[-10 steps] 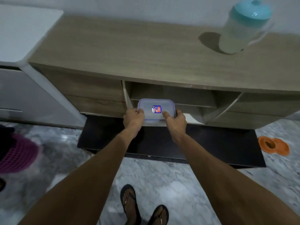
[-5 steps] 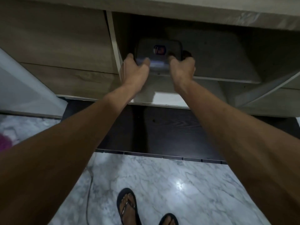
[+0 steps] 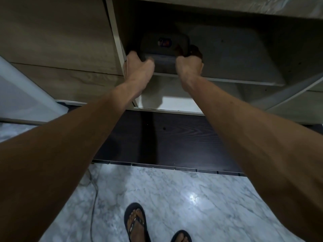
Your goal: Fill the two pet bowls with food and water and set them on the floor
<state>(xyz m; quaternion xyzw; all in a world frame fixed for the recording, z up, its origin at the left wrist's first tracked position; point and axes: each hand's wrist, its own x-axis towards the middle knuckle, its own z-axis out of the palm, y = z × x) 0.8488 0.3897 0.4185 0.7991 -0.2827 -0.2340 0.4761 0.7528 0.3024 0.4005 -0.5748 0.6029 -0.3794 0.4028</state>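
Seemingly at the food step, the lidded container (image 3: 165,49) lay in the shaded left end of the cabinet (image 3: 52,41) shelf (image 3: 236,67), with the left hand (image 3: 138,67) and right hand (image 3: 189,66) each clenched round a near corner, so the next move called for a level, two-handed slide over the shelf's near edge

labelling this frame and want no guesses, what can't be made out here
Head view throughout:
- Contents of the container: lid on, in shadow inside the cabinet.
- Its label: too dim and blurred to read.
- Fingertips of the left hand and right hand: wrapped round the container's ends, out of sight.
- The right sandal: cut off by the bottom edge.
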